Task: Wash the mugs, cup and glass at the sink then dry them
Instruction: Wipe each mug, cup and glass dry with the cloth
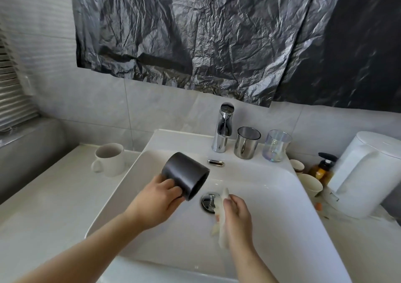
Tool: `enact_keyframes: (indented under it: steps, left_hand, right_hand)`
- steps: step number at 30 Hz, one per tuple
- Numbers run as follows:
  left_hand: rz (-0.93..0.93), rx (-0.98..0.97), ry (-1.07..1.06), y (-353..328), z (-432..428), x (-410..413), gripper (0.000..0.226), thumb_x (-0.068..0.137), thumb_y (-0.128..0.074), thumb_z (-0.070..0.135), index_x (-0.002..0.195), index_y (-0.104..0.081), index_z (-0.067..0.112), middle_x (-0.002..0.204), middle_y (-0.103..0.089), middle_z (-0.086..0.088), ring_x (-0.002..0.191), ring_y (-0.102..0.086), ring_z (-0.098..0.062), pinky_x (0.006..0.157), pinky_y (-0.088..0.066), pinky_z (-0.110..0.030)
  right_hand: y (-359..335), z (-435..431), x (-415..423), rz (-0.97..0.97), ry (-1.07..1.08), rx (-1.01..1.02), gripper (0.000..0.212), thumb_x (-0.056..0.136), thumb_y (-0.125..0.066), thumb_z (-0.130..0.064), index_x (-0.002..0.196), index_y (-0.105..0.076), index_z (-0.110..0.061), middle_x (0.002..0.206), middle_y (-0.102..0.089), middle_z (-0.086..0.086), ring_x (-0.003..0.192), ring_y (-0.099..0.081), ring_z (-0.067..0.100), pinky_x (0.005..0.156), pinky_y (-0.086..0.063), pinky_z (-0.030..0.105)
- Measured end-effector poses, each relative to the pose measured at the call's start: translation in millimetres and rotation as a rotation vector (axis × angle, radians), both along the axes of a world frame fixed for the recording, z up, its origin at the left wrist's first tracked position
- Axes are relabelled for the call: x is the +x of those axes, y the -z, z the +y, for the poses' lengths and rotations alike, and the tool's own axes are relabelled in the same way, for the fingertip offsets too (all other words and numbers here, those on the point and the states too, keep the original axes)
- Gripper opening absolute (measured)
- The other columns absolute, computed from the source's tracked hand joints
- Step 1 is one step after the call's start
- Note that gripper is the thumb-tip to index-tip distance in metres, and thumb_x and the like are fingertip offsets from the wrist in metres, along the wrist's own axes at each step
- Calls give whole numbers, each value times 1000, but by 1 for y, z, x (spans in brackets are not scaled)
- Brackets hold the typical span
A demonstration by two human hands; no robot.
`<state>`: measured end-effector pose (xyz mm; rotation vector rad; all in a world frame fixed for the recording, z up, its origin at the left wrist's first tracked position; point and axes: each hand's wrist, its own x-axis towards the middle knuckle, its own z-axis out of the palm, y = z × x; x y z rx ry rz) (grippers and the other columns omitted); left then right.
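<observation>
My left hand (pixel 159 198) grips a black mug (pixel 186 174) over the white sink (pixel 282 206), tipped on its side with the mouth facing right and down. My right hand (pixel 237 214) holds a pale wet cloth (pixel 222 224) just right of the mug, above the chrome drain (pixel 207 202). A white mug (pixel 109 159) stands upright on the counter left of the sink. On the sink's back ledge, right of the tap (pixel 223 128), stand a silver metal cup (pixel 247 142) and a clear iridescent glass (pixel 276 144).
A white kettle (pixel 366 174) stands on the right counter, with an amber pump bottle (pixel 323 169) and paper cups (pixel 310 184) beside it. Crumpled black plastic sheet (pixel 206 33) hangs on the wall above the tap. The counter (pixel 43 206) stretches left.
</observation>
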<state>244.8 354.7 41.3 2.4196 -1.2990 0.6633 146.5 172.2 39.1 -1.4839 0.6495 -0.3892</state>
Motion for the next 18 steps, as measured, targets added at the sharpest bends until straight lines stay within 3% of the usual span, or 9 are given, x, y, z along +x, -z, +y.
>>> enact_keyframes:
  steps: [2, 5, 12, 16, 18]
  left_hand:
    - [-99, 98, 23, -8, 3, 9, 30, 89, -47, 30, 67, -64, 17, 66, -53, 0, 64, -53, -28, 55, -49, -31]
    - [-198, 180, 44, -18, 6, 16, 28, 88, -46, 26, 68, -63, 16, 68, -54, -1, 67, -53, -30, 46, -49, -34]
    - [-291, 243, 80, -32, 6, 19, 28, 84, -46, 23, 61, -60, 18, 64, -53, 1, 58, -52, -27, 43, -45, -28]
    - [-316, 252, 68, -30, 6, 19, 27, 82, -46, 24, 60, -61, 19, 63, -53, 1, 58, -52, -25, 42, -44, -27]
    - [-328, 256, 58, -27, 8, 21, 24, 81, -47, 23, 61, -60, 19, 64, -53, 1, 58, -52, -25, 42, -45, -28]
  right_hand:
    - [2, 0, 0, 3, -17, -8, 12, 91, -52, -19, 89, -58, -28, 90, -66, 5, 75, -62, 29, 41, -44, 22]
    - [5, 0, 0, 18, -28, -18, 12, 87, -54, -28, 97, -60, -26, 92, -66, 4, 77, -64, 27, 53, -51, 30]
    - [4, -3, -3, -3, -36, -9, 8, 92, -52, -22, 91, -59, -25, 83, -66, 1, 68, -61, 22, 39, -44, 20]
    - [11, -3, 1, 9, -35, -17, 11, 89, -52, -22, 95, -60, -28, 85, -67, 6, 70, -63, 24, 58, -52, 33]
    - [15, -3, 4, -3, -37, -4, 9, 87, -53, -26, 91, -60, -29, 83, -67, 7, 67, -61, 24, 59, -53, 38]
